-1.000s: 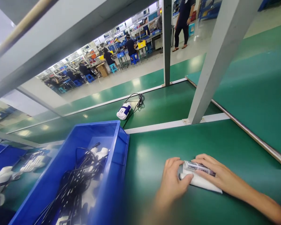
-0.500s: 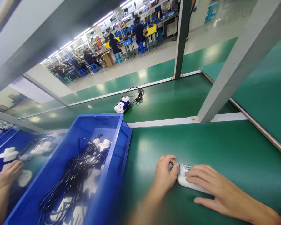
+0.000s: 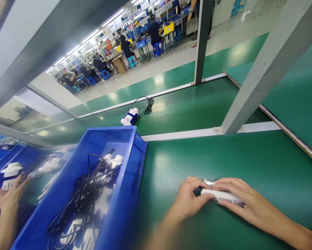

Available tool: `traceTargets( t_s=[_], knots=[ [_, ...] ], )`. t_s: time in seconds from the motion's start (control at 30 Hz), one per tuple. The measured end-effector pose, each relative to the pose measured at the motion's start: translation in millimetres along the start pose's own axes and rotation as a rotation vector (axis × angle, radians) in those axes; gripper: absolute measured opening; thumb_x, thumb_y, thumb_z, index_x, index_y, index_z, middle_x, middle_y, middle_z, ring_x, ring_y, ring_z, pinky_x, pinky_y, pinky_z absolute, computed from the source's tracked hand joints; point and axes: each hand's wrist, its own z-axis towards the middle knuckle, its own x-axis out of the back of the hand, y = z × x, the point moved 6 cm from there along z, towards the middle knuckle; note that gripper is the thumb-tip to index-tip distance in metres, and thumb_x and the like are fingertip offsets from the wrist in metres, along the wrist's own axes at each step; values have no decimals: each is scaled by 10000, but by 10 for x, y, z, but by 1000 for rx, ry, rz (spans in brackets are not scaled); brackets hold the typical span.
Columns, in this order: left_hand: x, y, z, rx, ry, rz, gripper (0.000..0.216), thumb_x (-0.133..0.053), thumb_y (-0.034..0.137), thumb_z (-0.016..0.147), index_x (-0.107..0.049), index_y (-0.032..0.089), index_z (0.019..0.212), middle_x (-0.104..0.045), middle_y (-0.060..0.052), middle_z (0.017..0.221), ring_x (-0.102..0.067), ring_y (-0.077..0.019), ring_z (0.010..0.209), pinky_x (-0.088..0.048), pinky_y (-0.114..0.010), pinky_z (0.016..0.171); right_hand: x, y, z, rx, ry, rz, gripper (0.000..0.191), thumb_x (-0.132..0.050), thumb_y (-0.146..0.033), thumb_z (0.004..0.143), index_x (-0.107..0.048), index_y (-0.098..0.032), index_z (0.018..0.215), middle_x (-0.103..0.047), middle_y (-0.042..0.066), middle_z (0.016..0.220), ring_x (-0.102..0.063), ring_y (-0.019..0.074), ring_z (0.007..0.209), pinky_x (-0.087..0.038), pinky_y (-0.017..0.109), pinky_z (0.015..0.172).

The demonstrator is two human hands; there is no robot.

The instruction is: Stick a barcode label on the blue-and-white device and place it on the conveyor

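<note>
On the green bench top, my right hand (image 3: 246,203) grips a slim white plastic piece (image 3: 225,195), thumb on the near side and fingers over the far side. My left hand (image 3: 189,198) is closed at the other end of this piece, thumb and fingers around a small dark part (image 3: 197,191). Just behind the white piece, a pale piece with dark print (image 3: 209,182) shows between the hands; my fingers hide how the two connect. To the left stands a blue bin (image 3: 138,156), holding black cables (image 3: 83,189) and white plastic units (image 3: 116,161).
A white and blue device (image 3: 130,116) with a coiled black cable (image 3: 148,106) lies on the belt behind. Grey posts (image 3: 252,73) rise from the bench rails. A co-worker's hands (image 3: 11,191) handle a similar device (image 3: 11,175) at far left. People sit at distant benches.
My left hand has closed on the piece's left end. My right hand has wrapped its thumb and fingers around it, and the piece has turned and shifted slightly right.
</note>
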Motion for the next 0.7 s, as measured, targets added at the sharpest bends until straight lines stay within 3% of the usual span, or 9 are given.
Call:
traceTargets(
  t_s=[0.2, 0.43, 0.53, 0.7],
  knots=[
    [140, -66, 35, 112, 130, -90, 31, -730, 186, 765, -732, 158, 752, -672, -30, 768, -568, -159, 794, -404, -289, 788, -1, 81, 1, -87, 11, 64, 290, -635, -560, 905, -687, -345, 1091, -642, 12, 1082, -601, 228, 1015, -537, 336, 842],
    [95, 22, 28, 74, 53, -216, 352, -829, 273, 637, -732, 155, 954, -665, -41, 907, -571, -159, 847, -414, -263, 786, -36, 111, 29, -294, -19, 285, 370, -544, -594, 935, -685, -277, 807, -620, 13, 878, -601, 189, 841, -495, 272, 725],
    [69, -55, 30, 163, 70, -272, 192, -757, 286, 701, -737, 133, 816, -652, -37, 786, -554, -136, 745, -404, -257, 722, -67, 122, 39, -325, -28, 330, 390, -550, -615, 917, -682, -267, 801, -620, 18, 885, -597, 190, 834, -486, 262, 721],
    [76, -137, 38, 223, 128, -333, 241, -753, 350, 684, -687, 118, 691, -618, -31, 703, -519, -121, 672, -380, -257, 669, -124, 170, -11, -408, -3, 397, 386, -602, -627, 879, -691, -252, 866, -627, 29, 895, -599, 195, 820, -491, 251, 716]
  ],
)
